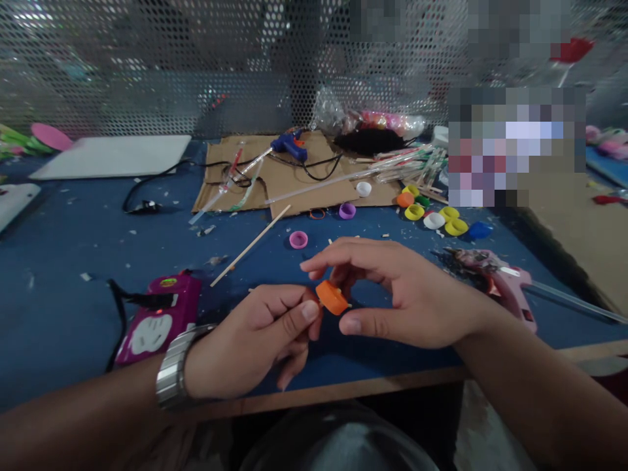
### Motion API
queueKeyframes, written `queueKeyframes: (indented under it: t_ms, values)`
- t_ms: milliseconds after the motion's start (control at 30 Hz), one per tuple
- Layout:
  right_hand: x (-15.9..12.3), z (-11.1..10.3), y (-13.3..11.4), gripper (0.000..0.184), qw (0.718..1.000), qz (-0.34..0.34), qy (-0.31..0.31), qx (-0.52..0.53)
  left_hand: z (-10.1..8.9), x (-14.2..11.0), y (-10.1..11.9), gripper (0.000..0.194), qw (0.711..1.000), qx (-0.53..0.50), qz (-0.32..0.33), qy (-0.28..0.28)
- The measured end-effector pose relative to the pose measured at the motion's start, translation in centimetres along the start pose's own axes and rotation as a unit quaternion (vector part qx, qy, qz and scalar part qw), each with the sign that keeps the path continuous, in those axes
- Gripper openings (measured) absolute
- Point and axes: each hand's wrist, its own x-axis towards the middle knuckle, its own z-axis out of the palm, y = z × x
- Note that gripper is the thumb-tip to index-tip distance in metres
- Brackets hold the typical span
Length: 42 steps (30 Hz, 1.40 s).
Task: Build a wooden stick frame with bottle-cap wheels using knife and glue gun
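My left hand point(267, 333), wearing a silver watch point(171, 366), pinches an orange bottle cap point(332, 297) between thumb and index finger at its left side. What looks like a thin stick runs through the cap; its short tip pokes out at the right. Around the cap curves my right hand point(392, 294), its thumb and fingers apart and holding nothing. Beyond both hands a pink cap point(298, 240) lies on the blue table point(196, 235). A thin wooden stick point(250, 247) rests to the left of that cap.
A pink glue gun point(510, 288) lies at right, a magenta power strip point(161, 311) at left. Farther back are several coloured caps point(456, 226), cardboard point(314, 186), a blue glue gun point(290, 145) and a white board point(112, 157). Perforated metal point(196, 65) stands behind the table.
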Motion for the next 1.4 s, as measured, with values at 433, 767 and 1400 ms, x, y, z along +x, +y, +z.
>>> queueKeyframes:
  t_ms: [433,767,1400]
  values:
    - [0.0,0.1,-0.1,0.038,1.000,-0.021,0.002,0.007,0.1,-0.1,0.0,0.058,1.000,0.002,-0.006,0.005]
    - [0.1,-0.1,0.2,0.023,0.999,-0.039,-0.012,0.010,0.0,0.1,-0.3,0.059,1.000,-0.008,-0.018,0.002]
    - [0.4,-0.1,0.9,0.026,0.999,-0.037,-0.016,0.022,0.0,0.0,-0.3,0.059,1.000,-0.023,-0.014,-0.001]
